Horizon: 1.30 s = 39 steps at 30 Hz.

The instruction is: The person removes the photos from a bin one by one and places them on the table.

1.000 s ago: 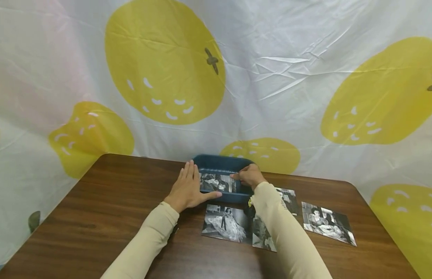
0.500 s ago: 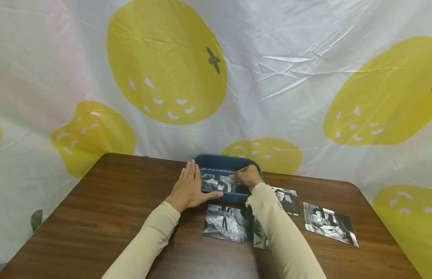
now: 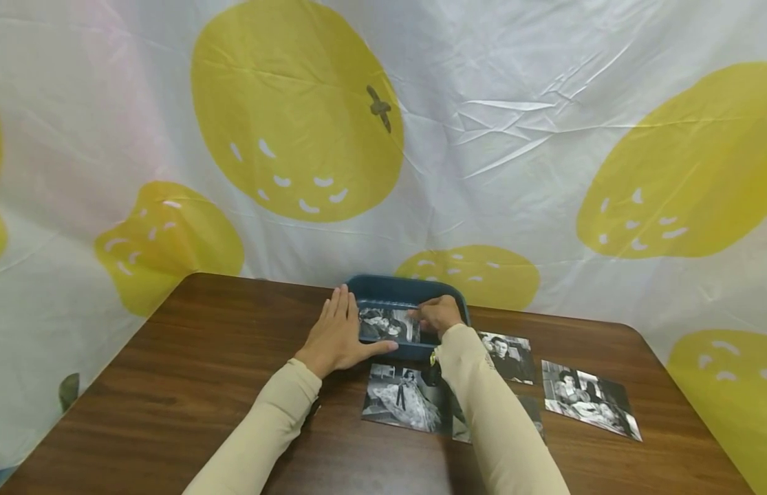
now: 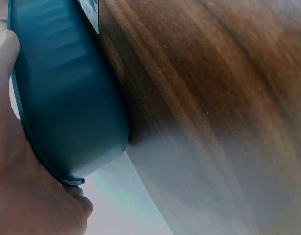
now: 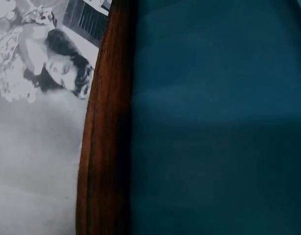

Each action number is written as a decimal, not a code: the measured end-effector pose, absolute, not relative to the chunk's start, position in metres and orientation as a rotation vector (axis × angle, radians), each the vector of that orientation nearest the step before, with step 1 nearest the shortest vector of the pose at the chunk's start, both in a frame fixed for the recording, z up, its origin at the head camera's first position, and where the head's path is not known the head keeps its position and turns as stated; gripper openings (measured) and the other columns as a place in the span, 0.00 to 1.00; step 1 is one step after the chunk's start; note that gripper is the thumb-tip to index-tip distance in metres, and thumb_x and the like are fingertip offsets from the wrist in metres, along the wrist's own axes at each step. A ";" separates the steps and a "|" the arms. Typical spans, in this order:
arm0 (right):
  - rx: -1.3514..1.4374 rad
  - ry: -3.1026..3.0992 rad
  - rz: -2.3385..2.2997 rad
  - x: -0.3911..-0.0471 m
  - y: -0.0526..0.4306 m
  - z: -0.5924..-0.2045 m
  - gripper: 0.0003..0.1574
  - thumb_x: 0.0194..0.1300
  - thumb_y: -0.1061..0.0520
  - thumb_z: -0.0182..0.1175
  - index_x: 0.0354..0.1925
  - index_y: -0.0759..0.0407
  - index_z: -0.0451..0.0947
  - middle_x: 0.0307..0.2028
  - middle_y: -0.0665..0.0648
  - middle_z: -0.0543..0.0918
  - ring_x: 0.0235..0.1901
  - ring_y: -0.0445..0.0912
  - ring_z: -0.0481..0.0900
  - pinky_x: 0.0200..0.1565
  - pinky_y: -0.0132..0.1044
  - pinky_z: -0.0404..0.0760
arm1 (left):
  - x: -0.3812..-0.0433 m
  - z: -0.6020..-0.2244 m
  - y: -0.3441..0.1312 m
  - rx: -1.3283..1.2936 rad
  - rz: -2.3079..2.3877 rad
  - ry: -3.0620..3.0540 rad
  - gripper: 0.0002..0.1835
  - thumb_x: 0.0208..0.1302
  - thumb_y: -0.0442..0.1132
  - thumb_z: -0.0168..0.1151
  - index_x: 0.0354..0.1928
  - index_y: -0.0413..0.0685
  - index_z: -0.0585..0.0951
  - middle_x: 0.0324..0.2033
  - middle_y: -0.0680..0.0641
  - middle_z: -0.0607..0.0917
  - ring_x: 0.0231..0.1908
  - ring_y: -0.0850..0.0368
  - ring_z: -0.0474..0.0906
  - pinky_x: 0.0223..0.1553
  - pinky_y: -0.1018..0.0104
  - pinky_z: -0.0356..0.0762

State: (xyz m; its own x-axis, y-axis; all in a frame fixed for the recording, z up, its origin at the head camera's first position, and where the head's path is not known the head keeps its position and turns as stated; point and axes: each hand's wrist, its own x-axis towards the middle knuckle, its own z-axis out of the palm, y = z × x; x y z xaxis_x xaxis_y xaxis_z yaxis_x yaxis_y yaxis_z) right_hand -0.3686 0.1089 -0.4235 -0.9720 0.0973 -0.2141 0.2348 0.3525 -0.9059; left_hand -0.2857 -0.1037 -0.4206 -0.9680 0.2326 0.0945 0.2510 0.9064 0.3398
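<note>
A dark blue plastic bin (image 3: 414, 350) stands at the back of the table. My left hand (image 3: 336, 337) rests against its left end, fingers straight and thumb along the front rim; the left wrist view shows that hand (image 4: 23, 166) at the bin's rim. Inside the bin lies a black-and-white photograph (image 3: 383, 323). My right hand (image 3: 440, 314) reaches in over the right end with bent fingers, pinching the photograph near its upper right corner; the thumb is hidden. The right wrist view shows the bin's outer wall (image 5: 219, 98), without the hand.
In front of the bin lie several more photographs: one of a couple (image 3: 402, 399), one partly under the right sleeve (image 3: 460, 423), one of a man (image 3: 507, 357), and one farther right (image 3: 590, 399). A fruit-patterned cloth (image 3: 482, 172) hangs behind the wooden table (image 3: 203, 364).
The right forearm has shifted slightly left, uncovering more of the photographs beside it. The right hand stays at the photograph in the bin. The left hand holds its place.
</note>
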 end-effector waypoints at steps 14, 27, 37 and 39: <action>0.191 2.626 -1.644 -0.366 0.116 -0.412 0.13 0.57 0.69 0.72 0.42 0.73 0.86 0.34 0.65 0.89 0.21 0.43 0.82 0.23 0.33 0.82 | -0.290 -0.421 -0.100 -0.411 -0.544 -3.012 0.68 0.57 0.80 0.54 0.77 0.27 0.47 0.78 0.30 0.41 0.78 0.37 0.35 0.77 0.48 0.37; 0.012 2.573 -1.747 -0.343 0.166 -0.369 0.19 0.63 0.66 0.68 0.51 0.75 0.82 0.48 0.67 0.83 0.30 0.41 0.80 0.35 0.33 0.84 | -0.293 -0.420 -0.102 -0.423 -0.522 -3.006 0.69 0.56 0.82 0.53 0.77 0.27 0.48 0.77 0.29 0.42 0.78 0.37 0.35 0.77 0.48 0.38; 0.125 2.642 -1.630 -0.303 0.236 -0.365 0.25 0.65 0.57 0.70 0.56 0.70 0.81 0.41 0.58 0.87 0.32 0.39 0.82 0.37 0.34 0.85 | -0.292 -0.418 -0.102 -0.434 -0.535 -3.014 0.70 0.56 0.81 0.54 0.77 0.27 0.47 0.77 0.29 0.42 0.78 0.37 0.35 0.77 0.47 0.37; 0.149 2.657 -1.621 -0.291 0.253 -0.370 0.26 0.64 0.56 0.71 0.56 0.70 0.81 0.39 0.55 0.87 0.32 0.39 0.83 0.37 0.34 0.85 | -0.291 -0.418 -0.103 -0.435 -0.539 -3.016 0.70 0.55 0.82 0.53 0.77 0.27 0.47 0.77 0.29 0.42 0.78 0.37 0.34 0.77 0.47 0.37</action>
State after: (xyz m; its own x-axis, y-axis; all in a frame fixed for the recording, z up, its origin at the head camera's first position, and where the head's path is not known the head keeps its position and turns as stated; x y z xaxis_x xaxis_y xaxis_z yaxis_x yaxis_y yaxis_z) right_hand -0.2907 0.2535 -0.3697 -0.9951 0.0686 -0.0715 0.0949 0.4541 -0.8859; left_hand -0.2913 -0.1025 -0.4178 -0.9594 0.2655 0.0952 0.2821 0.8998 0.3330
